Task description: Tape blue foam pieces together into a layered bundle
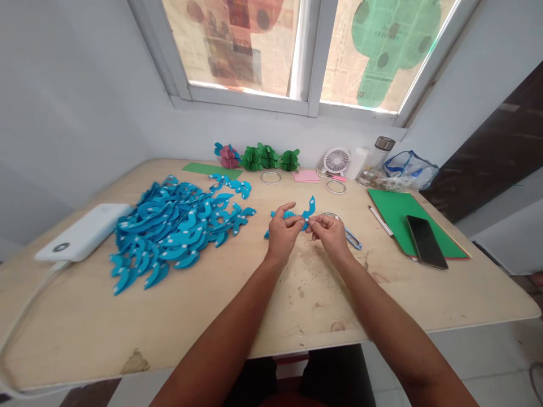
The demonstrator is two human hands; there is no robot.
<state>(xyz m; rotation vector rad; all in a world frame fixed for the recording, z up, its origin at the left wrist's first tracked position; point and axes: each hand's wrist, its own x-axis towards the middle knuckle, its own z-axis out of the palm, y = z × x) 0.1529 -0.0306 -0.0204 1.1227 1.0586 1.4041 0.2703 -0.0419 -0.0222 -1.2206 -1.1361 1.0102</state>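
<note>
Between my two hands is a curved blue paper piece (pixel 311 208) with small white squares on it. My left hand (pixel 283 230) pinches its left side, thumb and forefinger closed, another finger raised. From the right, the fingertips of my right hand (pixel 330 230) are pinched on the same piece. More blue paper (pixel 288 214) lies behind my left hand, partly hidden by it. Just beyond my right hand rests a blue cutter (pixel 353 239), its upper part covered. To the left spreads a large heap of similar blue paper pieces (pixel 169 220), many bearing white squares.
A white power bank (pixel 87 232) with a cable stands left of the heap. Green paper sheets (pixel 399 217), a phone (pixel 426 242) and a pen (pixel 380 221) lie right. Along the wall are green paper ornaments (pixel 267 156), a small fan (pixel 336 161) and a glass bottle (pixel 376 161).
</note>
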